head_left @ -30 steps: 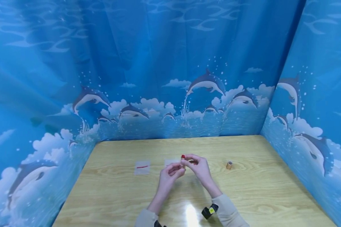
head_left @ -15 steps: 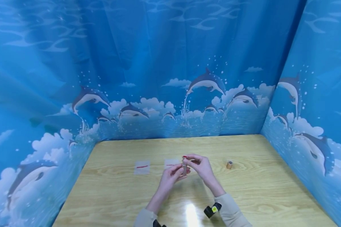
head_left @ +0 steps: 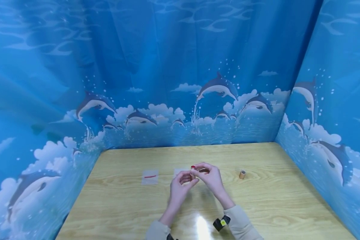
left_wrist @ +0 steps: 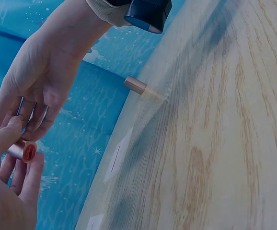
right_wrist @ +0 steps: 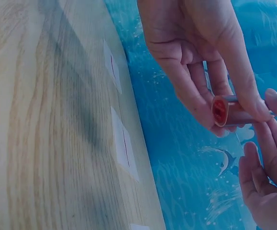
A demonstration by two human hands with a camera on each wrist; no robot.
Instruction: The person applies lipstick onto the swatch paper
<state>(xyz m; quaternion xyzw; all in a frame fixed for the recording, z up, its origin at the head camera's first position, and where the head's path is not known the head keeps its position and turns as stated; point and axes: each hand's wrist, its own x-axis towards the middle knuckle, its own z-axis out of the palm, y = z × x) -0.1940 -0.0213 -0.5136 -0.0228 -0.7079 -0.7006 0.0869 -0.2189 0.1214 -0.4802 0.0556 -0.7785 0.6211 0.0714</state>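
In the head view, a lipstick (head_left: 193, 167) stands roughly upright between both hands, its red tip showing at the top. My left hand (head_left: 179, 190) grips its lower part. My right hand (head_left: 212, 180) pinches it near the top. In the left wrist view, the lipstick (left_wrist: 23, 150) has a rose-gold tube with a red round end, and the left thumb presses on it. The right wrist view shows the lipstick (right_wrist: 234, 111) in the left fingers, with right fingers at its other end. A copper-coloured lipstick cap (head_left: 242, 174) stands on the table, right of the hands.
A small paper slip (head_left: 150, 177) with a red stripe lies on the wooden table (head_left: 117, 206) at left. Another slip (head_left: 178, 171) is partly hidden by the left hand. A third red mark shows behind the right hand. Blue dolphin curtains (head_left: 156, 83) border the table.
Less of the red tip shows above the tube than one second ago. The left fingers have shifted their grip on the tube. The right hand has moved only slightly.
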